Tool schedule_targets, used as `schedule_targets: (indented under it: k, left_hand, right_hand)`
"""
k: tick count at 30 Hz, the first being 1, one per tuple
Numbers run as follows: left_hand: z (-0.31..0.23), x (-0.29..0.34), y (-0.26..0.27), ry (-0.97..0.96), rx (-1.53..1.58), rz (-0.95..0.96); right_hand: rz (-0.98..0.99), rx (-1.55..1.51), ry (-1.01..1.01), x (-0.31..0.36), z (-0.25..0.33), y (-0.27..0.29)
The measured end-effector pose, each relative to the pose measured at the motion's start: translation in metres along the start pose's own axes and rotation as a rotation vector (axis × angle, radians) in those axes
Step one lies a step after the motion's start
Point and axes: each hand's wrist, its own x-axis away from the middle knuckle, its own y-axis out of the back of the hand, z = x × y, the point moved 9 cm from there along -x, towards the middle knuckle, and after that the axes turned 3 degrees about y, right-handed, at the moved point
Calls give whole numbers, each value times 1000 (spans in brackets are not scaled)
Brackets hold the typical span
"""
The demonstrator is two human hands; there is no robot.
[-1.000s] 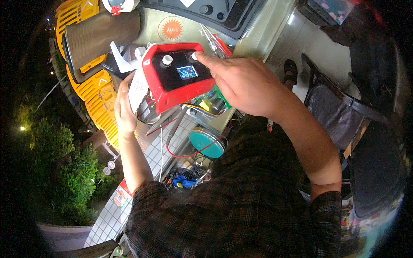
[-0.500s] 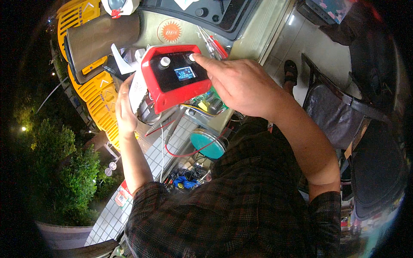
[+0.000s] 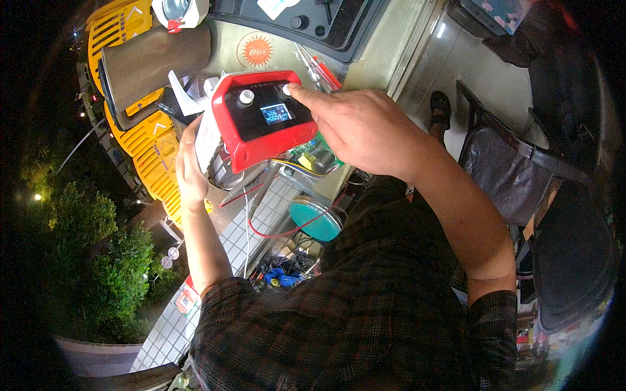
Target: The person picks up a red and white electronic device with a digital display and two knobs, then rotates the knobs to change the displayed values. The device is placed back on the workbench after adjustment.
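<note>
A white device with a red-framed black control panel (image 3: pixel 254 127) is held up over the workbench. Its panel carries a small lit display (image 3: pixel 276 114), a white left knob (image 3: pixel 246 98) and a white right knob (image 3: pixel 286 90). My left hand (image 3: pixel 191 166) supports the device's white left side, fingers up along it and partly hidden behind. At the right knob, the bent index finger of my right hand (image 3: pixel 365 127) presses on the knob's edge. The right thumb and other fingers are mostly hidden under that hand.
Behind the device lies a black tray (image 3: pixel 306 26); red-handled tools (image 3: pixel 324 73) sit beside it. A green circuit board (image 3: pixel 316 156) with wires is beneath the panel. A round teal-topped stool (image 3: pixel 315 218) and a red cable are closer to me. Yellow barriers (image 3: pixel 156 146) stand left, a chair (image 3: pixel 502 156) right.
The device and my right hand have shifted very slightly left in view. Both hands keep the same places on it.
</note>
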Motion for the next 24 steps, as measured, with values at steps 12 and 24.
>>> schedule_targets:
  k: [12, 24]
  left_hand:
    - [-5, 3, -1, 12, -18, -15]
    - [-9, 2, -3, -14, 47, -53]
  right_hand:
    - [-8, 26, 16, 0, 1, 1]
    - [-2, 16, -12, 0, 0, 1]
